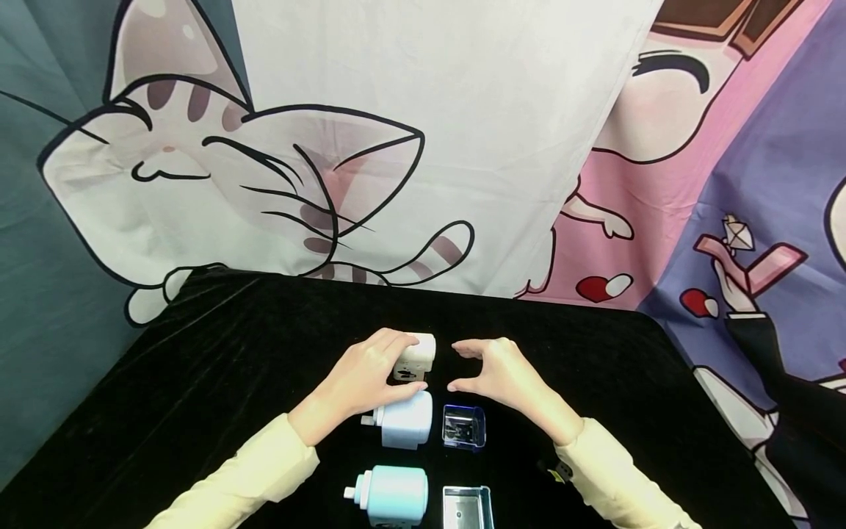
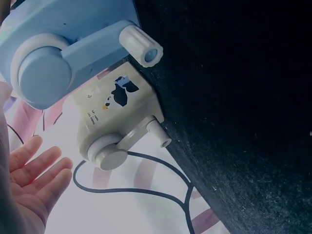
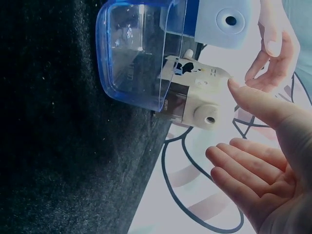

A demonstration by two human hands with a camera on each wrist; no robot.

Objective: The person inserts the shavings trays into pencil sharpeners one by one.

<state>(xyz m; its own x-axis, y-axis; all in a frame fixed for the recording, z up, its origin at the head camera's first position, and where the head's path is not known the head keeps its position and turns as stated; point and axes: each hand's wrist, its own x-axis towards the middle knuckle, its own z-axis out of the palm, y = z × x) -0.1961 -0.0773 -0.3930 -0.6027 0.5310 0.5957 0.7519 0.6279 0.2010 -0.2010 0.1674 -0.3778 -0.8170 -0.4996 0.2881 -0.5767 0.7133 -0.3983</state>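
A cream crank pencil sharpener [image 1: 415, 355] with a dark animal print stands at the back of the row; its crank [image 2: 158, 133] shows in the left wrist view. My left hand [image 1: 370, 371] is beside it, fingers extended near its top and thumb over the light blue pencil sharpener [image 1: 406, 420]. To the right, my right hand [image 1: 504, 372] hovers apart from the cream sharpener, fingers and thumb spread with nothing between them. A smoky shavings drawer [image 3: 174, 103] sits in the cream sharpener's base. In front of the light blue sharpener is a teal pencil sharpener [image 1: 396, 494].
A blue-tinted clear drawer [image 1: 464, 427] lies right of the light blue sharpener, and another clear drawer [image 1: 468, 508] lies right of the teal one. Black cloth [image 1: 218, 411] covers the table. A cartoon curtain [image 1: 502, 147] hangs behind. A small dark-and-yellow item [image 1: 557, 474] lies by the right sleeve.
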